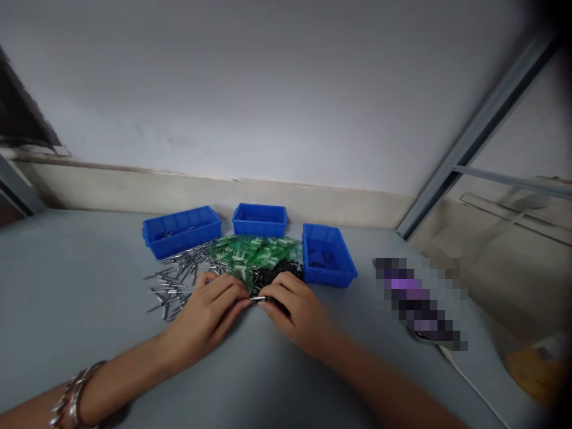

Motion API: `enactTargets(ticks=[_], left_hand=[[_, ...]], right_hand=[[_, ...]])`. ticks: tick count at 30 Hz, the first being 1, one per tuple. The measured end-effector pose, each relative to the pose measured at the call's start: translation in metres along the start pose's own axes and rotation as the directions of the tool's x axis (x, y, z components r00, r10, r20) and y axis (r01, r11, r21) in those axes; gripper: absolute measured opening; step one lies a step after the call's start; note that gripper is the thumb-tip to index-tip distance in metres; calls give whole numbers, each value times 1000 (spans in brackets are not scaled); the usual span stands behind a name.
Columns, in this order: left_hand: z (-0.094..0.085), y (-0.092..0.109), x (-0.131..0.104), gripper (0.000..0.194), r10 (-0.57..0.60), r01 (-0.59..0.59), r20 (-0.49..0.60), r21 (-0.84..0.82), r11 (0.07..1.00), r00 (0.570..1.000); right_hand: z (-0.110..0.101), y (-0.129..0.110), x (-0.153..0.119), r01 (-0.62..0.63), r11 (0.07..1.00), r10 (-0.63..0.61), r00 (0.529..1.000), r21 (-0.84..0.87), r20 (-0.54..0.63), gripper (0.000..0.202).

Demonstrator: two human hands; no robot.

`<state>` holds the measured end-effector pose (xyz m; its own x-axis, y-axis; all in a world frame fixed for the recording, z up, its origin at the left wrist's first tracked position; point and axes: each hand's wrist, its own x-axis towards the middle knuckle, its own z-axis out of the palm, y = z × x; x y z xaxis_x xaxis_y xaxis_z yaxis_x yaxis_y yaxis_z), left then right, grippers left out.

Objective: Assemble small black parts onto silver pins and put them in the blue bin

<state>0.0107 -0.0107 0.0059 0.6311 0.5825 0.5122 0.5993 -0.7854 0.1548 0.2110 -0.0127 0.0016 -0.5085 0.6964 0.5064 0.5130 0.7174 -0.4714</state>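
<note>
No readable text, labels, brands or numbers anywhere. The 3 blue bins [259,219] show plain walls, no markings. The object right of them [422,301] is pixelated, so nothing on it can be read. Wall and table surface [67,280] carry no signs.

soft, even light; blurred, dark corners; edges bowed by the lens.

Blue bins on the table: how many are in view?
3. Left bin behind the metal pins, middle bin behind the green pieces, right bin beside the pile. None appears hidden.
</note>
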Motion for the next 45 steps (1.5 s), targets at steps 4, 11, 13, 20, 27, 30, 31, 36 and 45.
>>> enactTargets(ticks=[4,11,13,20,27,30,31,36,45], left_hand=[[0,1,-1,9,12,-12,-30,-2,1000,999],[-1,1,0,9,-55,55,44,5,998,998],[-1,1,1,10,-54,54,57,13,998,997],[0,0,0,10,-12,12,-23,-4,1000,1000],[4,-3,-2,8,-16,13,-75,-34,999,997],[3,-3,-2,7,-29,29,-65,-11,1000,997],[2,-3,-2,8,-44,44,-54,-2,999,998],[-2,-2,-2,13,-78,78,-6,-9,997,997],[-2,0,2,11,-26,25,-78,-19,1000,997]], right_hand=[[1,-1,-1,14,1000,-14,1000,26,-11,14],[3,1,-1,49,997,-44,996,67,-75,18],[3,1,-1,53,996,-47,995,68,-89,18],[2,1,-2,6,999,-3,997,44,-80,14],[0,-1,0,-4,999,6,999,37,-39,18],[-1,-1,1,5,998,-2,998,60,-62,21],[-1,-1,1,8,998,-3,997,65,-76,22],[1,2,0,24,998,-16,992,59,-126,22],[0,1,-2,-61,997,65,994,42,-93,14]])
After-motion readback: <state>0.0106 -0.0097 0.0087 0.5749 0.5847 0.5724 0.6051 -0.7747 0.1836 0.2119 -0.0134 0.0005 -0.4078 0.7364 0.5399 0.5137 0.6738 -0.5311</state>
